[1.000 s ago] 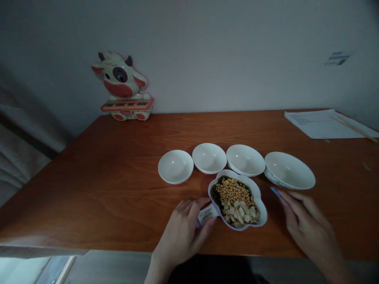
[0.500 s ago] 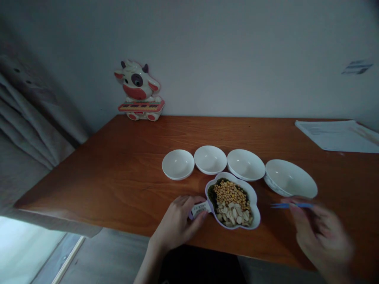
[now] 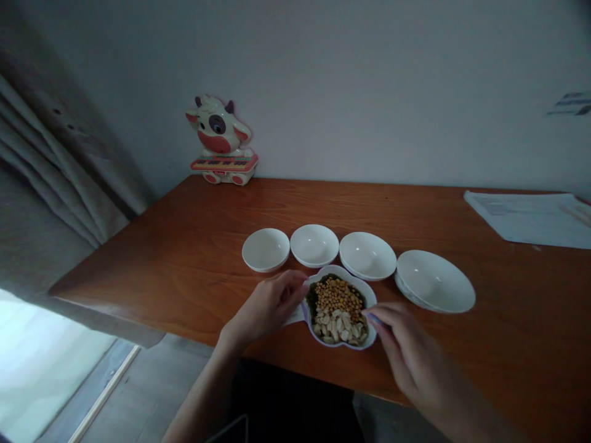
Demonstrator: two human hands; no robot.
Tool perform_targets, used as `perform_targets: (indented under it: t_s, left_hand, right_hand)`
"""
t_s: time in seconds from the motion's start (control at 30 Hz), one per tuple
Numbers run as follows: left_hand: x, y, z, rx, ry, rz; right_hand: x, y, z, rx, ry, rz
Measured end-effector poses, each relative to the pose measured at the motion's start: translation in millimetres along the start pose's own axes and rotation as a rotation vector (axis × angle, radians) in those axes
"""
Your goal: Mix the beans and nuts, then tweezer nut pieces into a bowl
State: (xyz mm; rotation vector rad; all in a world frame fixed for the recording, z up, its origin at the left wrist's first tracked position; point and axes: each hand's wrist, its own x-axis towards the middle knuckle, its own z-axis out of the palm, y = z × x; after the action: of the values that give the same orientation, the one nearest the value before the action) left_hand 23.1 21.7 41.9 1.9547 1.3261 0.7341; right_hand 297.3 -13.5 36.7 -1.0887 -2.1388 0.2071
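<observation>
A white flower-shaped dish [image 3: 312, 330] near the table's front edge holds yellow grains, pale nuts and something dark green. My left hand [image 3: 268, 306] rests against the dish's left rim, fingers curled, over a small white label [image 3: 294, 316]. At the dish's right rim, my right hand [image 3: 406, 357] pinches a thin blue tool [image 3: 373, 319], its tip over the nuts. Behind the dish stands a row of empty white bowls [image 3: 266, 249], the one at the right end [image 3: 436, 282] being the largest.
The wooden table [image 3: 184, 271] ends close to my body at the front. A cow-shaped toy keyboard [image 3: 220, 143] stands against the wall at the back left. Papers [image 3: 530, 216] lie at the back right. A grey curtain [image 3: 50, 178] hangs on the left.
My right hand has swung left from beside the large bowl to the dish's right rim with the blue tool. My left hand slid up along the dish's left rim. The camera has shifted.
</observation>
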Motion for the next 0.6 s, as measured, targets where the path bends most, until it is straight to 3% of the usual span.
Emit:
perform_targets:
  t_s: [0.13,0.27,0.47,0.6]
  left_hand:
    - [9.6,3.7,8.4,0.161,-0.043,0.086]
    - [-5.9,8.7,8.2,0.253,-0.049,0.060]
    - [-47.3,35.1,14.9,0.116,-0.176,0.066]
    - [-60.1,36.1,23.9,0.076,-0.137,0.130]
  right_hand:
    - [-26.9,-33.0,29.1,-0.109,-0.099,-0.052]
    - [-30.6,-50.4,38.2,-0.104,-0.116,0.003]
    - [-30.2,-40.5,34.9,-0.235,0.004,0.164]
    - [-25.8,-22.8,37.0,-0.307,0.035,0.172]
